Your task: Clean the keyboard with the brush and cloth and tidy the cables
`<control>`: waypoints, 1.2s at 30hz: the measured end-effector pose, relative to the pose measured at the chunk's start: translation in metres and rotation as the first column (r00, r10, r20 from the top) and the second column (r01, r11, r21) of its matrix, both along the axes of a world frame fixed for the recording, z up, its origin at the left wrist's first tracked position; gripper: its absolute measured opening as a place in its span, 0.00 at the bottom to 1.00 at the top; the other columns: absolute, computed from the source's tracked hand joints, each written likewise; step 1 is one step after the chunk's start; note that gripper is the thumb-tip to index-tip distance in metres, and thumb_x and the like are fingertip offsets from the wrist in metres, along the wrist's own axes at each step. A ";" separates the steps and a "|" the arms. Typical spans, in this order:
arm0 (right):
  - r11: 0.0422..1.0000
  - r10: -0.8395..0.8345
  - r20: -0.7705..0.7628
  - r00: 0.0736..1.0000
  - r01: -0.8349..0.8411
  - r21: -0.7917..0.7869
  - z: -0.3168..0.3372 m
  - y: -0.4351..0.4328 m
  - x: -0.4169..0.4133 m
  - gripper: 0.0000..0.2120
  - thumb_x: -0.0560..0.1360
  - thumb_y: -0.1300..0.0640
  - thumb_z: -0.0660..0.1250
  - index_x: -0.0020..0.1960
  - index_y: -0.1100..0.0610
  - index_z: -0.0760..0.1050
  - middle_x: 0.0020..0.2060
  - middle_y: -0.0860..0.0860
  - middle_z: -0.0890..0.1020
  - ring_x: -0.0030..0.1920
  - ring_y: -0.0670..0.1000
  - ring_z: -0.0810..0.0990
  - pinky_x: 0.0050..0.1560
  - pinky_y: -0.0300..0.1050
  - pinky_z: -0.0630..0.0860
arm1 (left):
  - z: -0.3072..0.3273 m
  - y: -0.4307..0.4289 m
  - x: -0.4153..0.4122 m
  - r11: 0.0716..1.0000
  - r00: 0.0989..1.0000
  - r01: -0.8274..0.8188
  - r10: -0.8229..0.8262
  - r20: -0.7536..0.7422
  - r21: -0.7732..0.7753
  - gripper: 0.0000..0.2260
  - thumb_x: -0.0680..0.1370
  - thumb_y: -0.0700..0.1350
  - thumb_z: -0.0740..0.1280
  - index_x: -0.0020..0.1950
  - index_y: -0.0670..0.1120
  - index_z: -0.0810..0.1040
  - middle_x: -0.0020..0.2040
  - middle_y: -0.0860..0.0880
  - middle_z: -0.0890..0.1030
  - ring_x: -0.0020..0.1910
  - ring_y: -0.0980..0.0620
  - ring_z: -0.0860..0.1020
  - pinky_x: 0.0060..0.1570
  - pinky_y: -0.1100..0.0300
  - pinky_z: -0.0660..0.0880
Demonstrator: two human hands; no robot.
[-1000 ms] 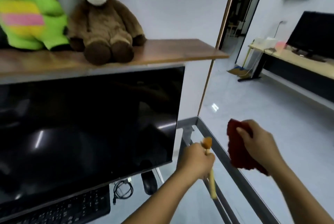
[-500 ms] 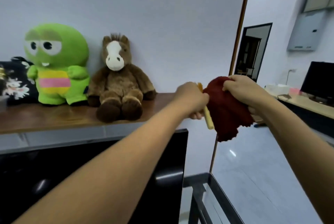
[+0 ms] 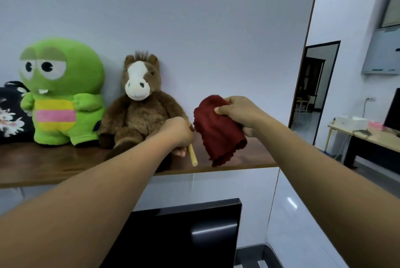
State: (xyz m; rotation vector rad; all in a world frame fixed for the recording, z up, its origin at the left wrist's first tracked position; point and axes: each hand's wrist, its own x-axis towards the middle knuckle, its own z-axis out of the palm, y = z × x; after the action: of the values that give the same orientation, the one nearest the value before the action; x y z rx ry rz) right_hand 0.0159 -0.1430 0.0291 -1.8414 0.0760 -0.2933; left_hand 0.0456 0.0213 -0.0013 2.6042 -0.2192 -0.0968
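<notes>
The person reaches both arms out over the brown wooden shelf point(image 3: 249, 159), toward its right end. The left hand point(image 3: 178, 132) is curled into a fist around a brush with a pale wooden handle point(image 3: 192, 157). Only the lower end of the handle shows, slanting down below the fist and ending just above the shelf's front edge. The bristle end is hidden behind the hand.

The right hand point(image 3: 239, 114) pinches a dark red, fuzzy cloth point(image 3: 216, 133) between thumb and curled fingers. The cloth hangs down in a loose bunch, and its frayed lower hem is level with the shelf's front edge. The 2 hands are near each other but apart, and the brush handle sits between the left fist and the cloth.

At the back of the shelf, 2 plush toys sit against the white wall: a bright green frog-like figure point(image 3: 61, 94) toward the left end, and a brown horse with a white muzzle point(image 3: 138, 107) beside it, just behind the left hand. A black bag with white flowers point(image 3: 9, 114) stands at the shelf's left edge. Below the shelf, the top of a black monitor point(image 3: 190, 233) shows.
</notes>
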 end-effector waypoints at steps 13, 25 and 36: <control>0.552 -0.330 -0.025 0.944 0.172 -0.816 -0.083 -0.045 0.040 0.28 0.76 0.47 0.69 0.70 0.59 0.66 0.66 0.59 0.69 0.65 0.60 0.70 0.60 0.50 0.70 | -0.027 -0.025 0.030 0.950 0.983 0.144 -0.105 -0.154 0.277 0.14 0.83 0.42 0.58 0.53 0.38 0.82 0.40 0.46 0.83 0.22 0.55 0.75 0.33 0.64 0.75; 0.345 0.032 -0.291 0.956 -0.284 -0.895 -0.098 -0.002 0.029 0.26 0.84 0.41 0.41 0.80 0.45 0.50 0.81 0.49 0.48 0.80 0.55 0.45 0.76 0.65 0.41 | -0.030 -0.033 0.023 0.843 0.981 0.192 -0.148 -0.126 0.503 0.19 0.82 0.52 0.58 0.44 0.41 0.81 0.28 0.47 0.78 0.22 0.52 0.72 0.29 0.63 0.71; 0.484 -0.195 -0.323 0.926 -0.196 -0.853 -0.106 -0.037 0.034 0.29 0.84 0.41 0.43 0.81 0.51 0.47 0.80 0.51 0.43 0.80 0.54 0.42 0.75 0.65 0.40 | -0.028 -0.036 0.020 0.784 0.966 0.237 -0.128 -0.225 0.574 0.21 0.85 0.48 0.52 0.48 0.41 0.82 0.33 0.47 0.78 0.27 0.52 0.72 0.32 0.63 0.70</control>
State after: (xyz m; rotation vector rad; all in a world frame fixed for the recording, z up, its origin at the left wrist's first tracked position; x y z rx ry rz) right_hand 0.0500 -0.1796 -0.0770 -2.9493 0.2305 0.0890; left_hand 0.0652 -0.0150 -0.0298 3.1724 -0.4408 -0.5470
